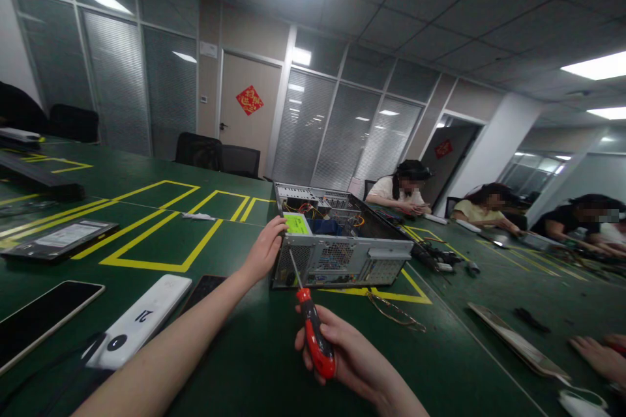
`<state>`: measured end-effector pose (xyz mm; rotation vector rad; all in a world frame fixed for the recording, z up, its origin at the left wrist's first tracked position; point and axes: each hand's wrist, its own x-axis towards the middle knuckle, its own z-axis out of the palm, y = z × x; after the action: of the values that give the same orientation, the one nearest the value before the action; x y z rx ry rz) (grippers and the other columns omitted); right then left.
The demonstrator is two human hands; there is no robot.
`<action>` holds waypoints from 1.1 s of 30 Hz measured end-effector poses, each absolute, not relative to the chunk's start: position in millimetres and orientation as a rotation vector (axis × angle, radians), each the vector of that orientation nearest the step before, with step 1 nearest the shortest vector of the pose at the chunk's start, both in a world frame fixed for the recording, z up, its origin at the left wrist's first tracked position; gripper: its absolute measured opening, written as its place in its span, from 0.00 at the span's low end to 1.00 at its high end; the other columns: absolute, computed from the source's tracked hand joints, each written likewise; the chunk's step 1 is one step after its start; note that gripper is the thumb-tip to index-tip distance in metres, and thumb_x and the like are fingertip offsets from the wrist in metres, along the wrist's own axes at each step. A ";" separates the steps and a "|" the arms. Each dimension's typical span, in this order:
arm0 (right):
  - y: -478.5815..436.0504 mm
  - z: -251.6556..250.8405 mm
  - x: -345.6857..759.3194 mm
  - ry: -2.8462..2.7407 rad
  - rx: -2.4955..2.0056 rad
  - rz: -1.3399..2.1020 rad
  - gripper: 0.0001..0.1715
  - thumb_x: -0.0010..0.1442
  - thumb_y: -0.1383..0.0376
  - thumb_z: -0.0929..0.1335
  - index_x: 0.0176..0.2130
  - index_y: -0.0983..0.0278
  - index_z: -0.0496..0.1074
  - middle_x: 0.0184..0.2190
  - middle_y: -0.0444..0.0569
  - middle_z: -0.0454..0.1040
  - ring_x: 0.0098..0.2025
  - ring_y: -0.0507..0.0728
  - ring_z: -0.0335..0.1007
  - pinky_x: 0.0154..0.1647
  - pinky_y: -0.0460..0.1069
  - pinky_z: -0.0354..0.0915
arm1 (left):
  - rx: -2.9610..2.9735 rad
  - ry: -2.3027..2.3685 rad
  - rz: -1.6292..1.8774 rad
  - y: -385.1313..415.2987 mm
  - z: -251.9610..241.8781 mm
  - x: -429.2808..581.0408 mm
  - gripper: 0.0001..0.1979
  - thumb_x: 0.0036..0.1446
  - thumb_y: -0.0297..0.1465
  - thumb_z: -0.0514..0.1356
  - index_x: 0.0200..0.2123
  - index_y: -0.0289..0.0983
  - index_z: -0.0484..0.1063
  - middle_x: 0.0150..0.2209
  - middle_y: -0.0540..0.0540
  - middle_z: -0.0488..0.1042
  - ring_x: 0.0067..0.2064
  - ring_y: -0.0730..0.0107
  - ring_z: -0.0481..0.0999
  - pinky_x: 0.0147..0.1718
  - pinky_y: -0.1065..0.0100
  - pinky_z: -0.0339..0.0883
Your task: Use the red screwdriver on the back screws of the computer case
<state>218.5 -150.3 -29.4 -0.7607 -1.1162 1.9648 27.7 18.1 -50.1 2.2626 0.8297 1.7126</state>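
An open computer case [342, 264] lies on the green table, its back panel with vents and ports facing me. Inside it, at the left, sits a power supply with a bright yellow-green label [296, 223]; several coloured wires show behind it. My left hand [265, 249] is closed over the case's left near corner, beside the label. My right hand [337, 345] is wrapped round the handle of a red and black screwdriver [317, 339]. The thin shaft points up toward the back panel's left vented part; whether the tip touches a screw, I cannot tell.
To the left lie a hard drive [68, 239], a phone [44, 319] and a white device marked 21 [141, 322]. Loose cables [396, 313] are at the case's right, with another phone [518, 342] beyond. Several people sit along the right; a co-worker's hand [599, 355] rests near the right edge.
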 end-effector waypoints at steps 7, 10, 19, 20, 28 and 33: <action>-150.8 -32.2 219.9 -1.097 -0.752 1.955 0.23 0.56 0.60 0.66 0.50 0.64 0.59 0.35 0.53 0.73 0.30 0.53 0.70 0.22 0.44 0.62 | 2.260 0.838 1.707 16.2 -48.5 27.4 0.16 0.64 0.35 0.42 0.49 0.38 0.63 0.56 0.41 0.62 0.61 0.62 0.56 0.60 0.52 0.51; -152.2 -31.7 221.0 -1.078 -0.771 1.943 0.21 0.56 0.61 0.65 0.49 0.64 0.60 0.35 0.52 0.73 0.29 0.53 0.71 0.22 0.43 0.62 | 2.258 0.834 1.708 16.5 -49.1 27.2 0.17 0.64 0.35 0.42 0.49 0.38 0.63 0.56 0.41 0.62 0.61 0.62 0.56 0.60 0.53 0.51; -151.2 -30.4 221.7 -1.033 -0.749 2.004 0.26 0.55 0.60 0.68 0.51 0.65 0.60 0.36 0.52 0.73 0.34 0.55 0.73 0.26 0.45 0.66 | 2.268 0.834 1.704 17.5 -50.0 27.3 0.16 0.64 0.34 0.42 0.49 0.38 0.63 0.56 0.41 0.62 0.62 0.62 0.56 0.60 0.53 0.50; -151.7 -29.1 220.5 -1.016 -0.742 2.022 0.25 0.55 0.60 0.68 0.50 0.66 0.62 0.36 0.52 0.73 0.34 0.55 0.73 0.27 0.45 0.67 | 2.267 0.833 1.706 17.7 -50.1 27.3 0.16 0.64 0.34 0.42 0.49 0.38 0.63 0.56 0.41 0.62 0.62 0.62 0.56 0.60 0.53 0.50; -153.1 -22.0 198.1 -0.906 -0.626 2.194 0.20 0.58 0.52 0.63 0.41 0.65 0.63 0.36 0.54 0.74 0.27 0.51 0.72 0.18 0.40 0.56 | 2.264 0.832 1.705 18.2 -50.3 27.8 0.17 0.64 0.36 0.42 0.49 0.38 0.63 0.56 0.41 0.62 0.62 0.63 0.56 0.60 0.53 0.50; -151.7 -23.6 185.7 -0.903 -0.614 2.251 0.19 0.59 0.53 0.62 0.44 0.63 0.62 0.30 0.48 0.71 0.20 0.47 0.65 0.14 0.40 0.42 | 2.260 0.831 1.704 16.9 -49.8 27.9 0.16 0.64 0.35 0.42 0.49 0.38 0.63 0.56 0.41 0.62 0.61 0.62 0.56 0.60 0.52 0.50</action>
<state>185.7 -151.7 -23.6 -0.6137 -0.9034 2.2514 27.9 16.9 -49.8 2.2596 0.8310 1.7040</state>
